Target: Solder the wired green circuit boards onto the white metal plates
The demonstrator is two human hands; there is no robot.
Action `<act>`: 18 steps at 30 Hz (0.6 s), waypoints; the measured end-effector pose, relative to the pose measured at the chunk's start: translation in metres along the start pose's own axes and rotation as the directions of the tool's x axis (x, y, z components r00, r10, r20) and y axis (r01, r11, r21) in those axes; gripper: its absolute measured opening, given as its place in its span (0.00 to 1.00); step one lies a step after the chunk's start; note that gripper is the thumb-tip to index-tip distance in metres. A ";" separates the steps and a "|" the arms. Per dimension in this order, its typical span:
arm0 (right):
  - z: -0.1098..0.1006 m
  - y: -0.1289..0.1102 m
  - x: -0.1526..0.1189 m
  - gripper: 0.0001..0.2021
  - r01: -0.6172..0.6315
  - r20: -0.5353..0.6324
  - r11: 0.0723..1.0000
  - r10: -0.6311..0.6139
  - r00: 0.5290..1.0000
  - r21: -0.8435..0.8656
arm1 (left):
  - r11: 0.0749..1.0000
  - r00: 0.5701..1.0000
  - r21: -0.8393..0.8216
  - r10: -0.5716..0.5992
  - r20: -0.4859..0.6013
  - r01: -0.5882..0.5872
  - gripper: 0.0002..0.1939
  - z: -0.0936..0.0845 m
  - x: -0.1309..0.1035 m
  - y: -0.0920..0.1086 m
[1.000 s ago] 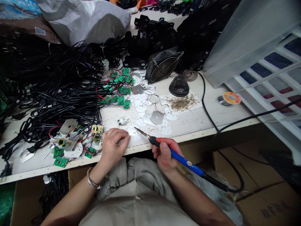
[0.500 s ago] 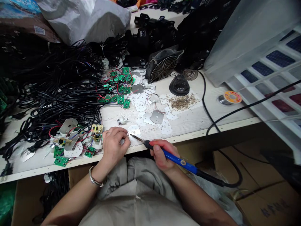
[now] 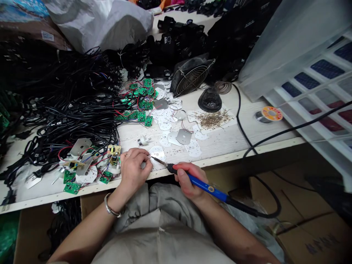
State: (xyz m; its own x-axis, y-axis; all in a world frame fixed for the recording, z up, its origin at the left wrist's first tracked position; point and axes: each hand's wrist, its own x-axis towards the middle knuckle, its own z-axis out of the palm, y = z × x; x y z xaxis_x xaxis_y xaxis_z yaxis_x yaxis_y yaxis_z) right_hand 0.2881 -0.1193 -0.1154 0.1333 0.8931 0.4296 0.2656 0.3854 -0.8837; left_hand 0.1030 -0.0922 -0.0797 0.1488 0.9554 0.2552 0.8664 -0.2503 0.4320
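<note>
My right hand [image 3: 190,180] is wrapped round a blue soldering iron [image 3: 205,185], its tip pointing left at the near edge of a round white plate [image 3: 157,153]. Close to that tip, the fingers of my left hand [image 3: 135,167] pinch thin wires [image 3: 149,156] at the plate's left side. A small white part with a metal shaft [image 3: 143,140] lies just above my left hand. Left of this hand sit a yellow circuit board [image 3: 113,149] and several green boards [image 3: 106,177]. What the left fingertips cover is hidden.
Bundled black cables [image 3: 82,110] fill the left. Behind stand a fan [image 3: 191,77] and a black cone-shaped holder [image 3: 209,101]. White plates [image 3: 193,147] lie mid-table. A solder spool [image 3: 271,114] and plastic drawers [image 3: 313,84] are at right, with the iron's cord [image 3: 238,110] crossing the bench.
The soldering iron and my right hand have shifted slightly left, bringing the tip a little nearer my left fingers. My left hand has barely moved.
</note>
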 end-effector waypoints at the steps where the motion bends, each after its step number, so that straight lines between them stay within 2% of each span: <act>1: 0.000 0.000 0.000 0.08 0.006 0.004 1.000 -0.006 1.000 0.004 | 1.000 1.000 0.000 -0.001 0.001 0.001 0.08 0.000 0.000 0.000; 4: 0.000 -0.001 -0.001 0.09 -0.013 0.002 1.000 0.013 1.000 0.020 | 1.000 1.000 -0.004 0.001 0.001 -0.001 0.07 0.000 0.000 0.000; 10: 0.000 -0.011 -0.004 0.12 -0.245 -0.033 0.966 0.248 0.968 0.077 | 1.000 1.000 -0.005 -0.009 -0.001 0.009 0.07 0.000 0.000 0.001; 14: -0.001 -0.014 -0.004 0.13 -0.276 -0.014 0.956 0.279 0.960 0.104 | 1.000 1.000 0.001 -0.007 -0.010 0.007 0.07 0.000 0.000 0.001; 18: 0.002 -0.009 -0.005 0.12 -0.259 -0.076 0.946 0.278 0.958 0.193 | 1.000 1.000 0.000 0.000 -0.012 0.000 0.07 -0.001 0.000 0.001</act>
State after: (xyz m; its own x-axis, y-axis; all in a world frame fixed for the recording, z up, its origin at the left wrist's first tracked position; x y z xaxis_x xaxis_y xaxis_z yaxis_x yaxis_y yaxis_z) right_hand 0.2828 -0.1268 -0.1102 0.2743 0.9446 0.1800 0.0325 0.1780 -0.9835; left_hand 0.1037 -0.0924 -0.0787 0.1430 0.9534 0.2657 0.8667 -0.2502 0.4316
